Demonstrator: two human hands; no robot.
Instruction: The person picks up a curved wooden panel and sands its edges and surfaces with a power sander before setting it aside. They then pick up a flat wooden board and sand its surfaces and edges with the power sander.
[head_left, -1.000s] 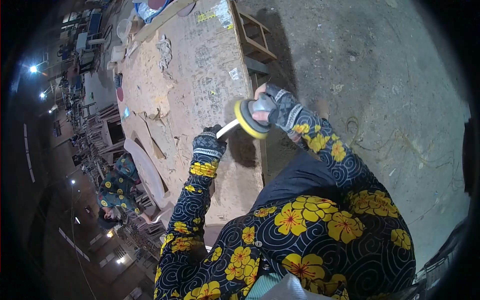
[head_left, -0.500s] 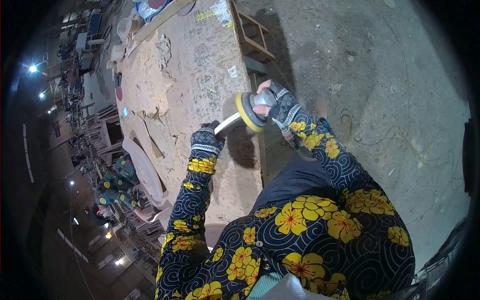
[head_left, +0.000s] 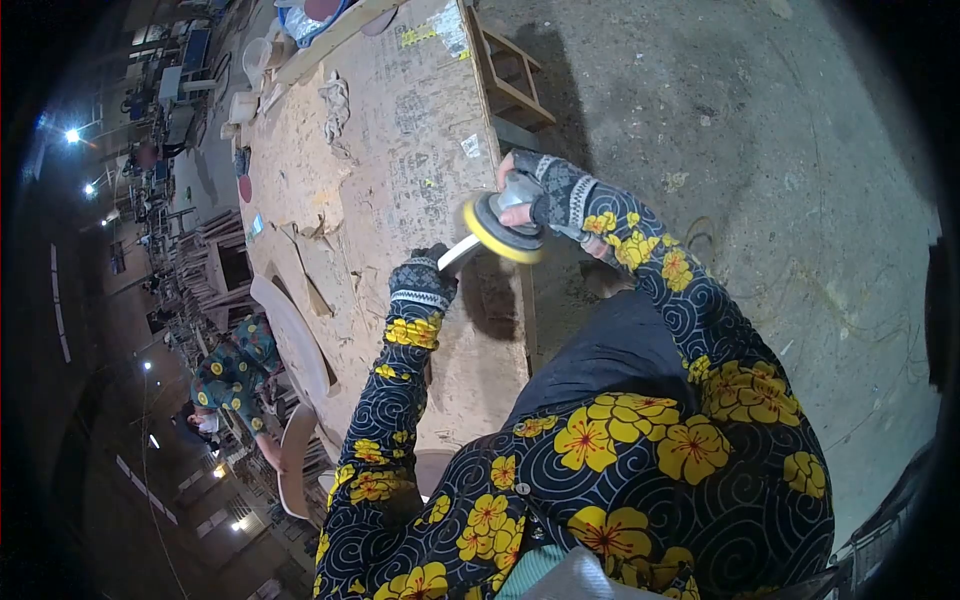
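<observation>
My right hand (head_left: 535,195), in a grey patterned fingerless glove, is wrapped round the grey body of a disc sander (head_left: 510,232) with a yellow-edged pad. A pale wooden strip (head_left: 459,253) sticks out of my left hand (head_left: 424,280), which is gloved alike and closed round its lower end. The strip's far end meets the sander's pad, and the pad hides part of it. Both hands are above the work table (head_left: 400,190), near its right edge.
A crumpled rag (head_left: 335,105) and a curved wooden panel (head_left: 292,335) lie on the table. Plastic tubs (head_left: 243,107) stand at the far left corner. Across the table, a co-worker (head_left: 235,385) holds a curved board (head_left: 295,460). A wooden frame (head_left: 515,80) stands by the table's right side.
The sander has tilted and shifted slightly left along the strip, with my right hand on it. My left hand has barely moved. The co-worker now has a curved board raised.
</observation>
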